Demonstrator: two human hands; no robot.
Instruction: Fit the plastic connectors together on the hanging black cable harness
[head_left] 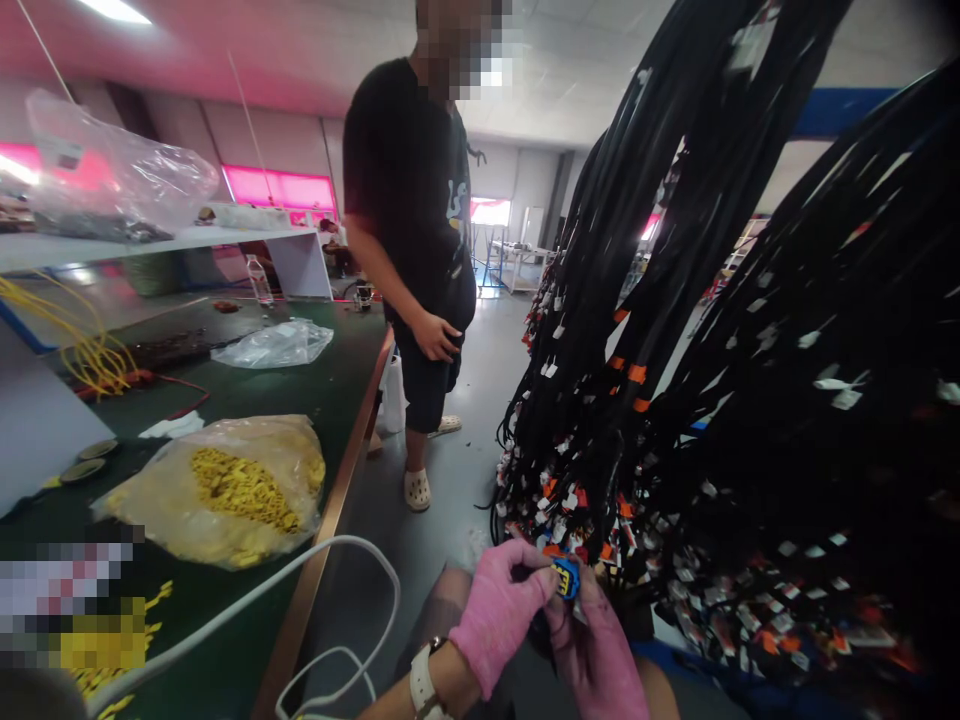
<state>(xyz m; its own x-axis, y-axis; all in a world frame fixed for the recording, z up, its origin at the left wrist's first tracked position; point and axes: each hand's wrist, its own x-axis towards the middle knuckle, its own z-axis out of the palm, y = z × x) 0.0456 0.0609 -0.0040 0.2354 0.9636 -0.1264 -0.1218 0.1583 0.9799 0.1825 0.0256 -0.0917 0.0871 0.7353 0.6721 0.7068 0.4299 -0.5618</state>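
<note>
A small blue wire connector with yellow parts in its face sits between my two hands at the lower middle of the head view. My left hand, in a pink glove with a white watch strap at the wrist, pinches at the connector's left edge with thumb and fingertips. Also pink-gloved, my right hand grips the connector from the right and below; part of its fingers is hidden. Just behind my hands hang the ends of black cable bundles, carrying many white, orange and red tags or plugs.
On the green workbench to my left lie an open plastic bag of small yellow pieces, loose yellow pieces and a clear bag. A white cable loops over the bench edge. A person in black stands ahead.
</note>
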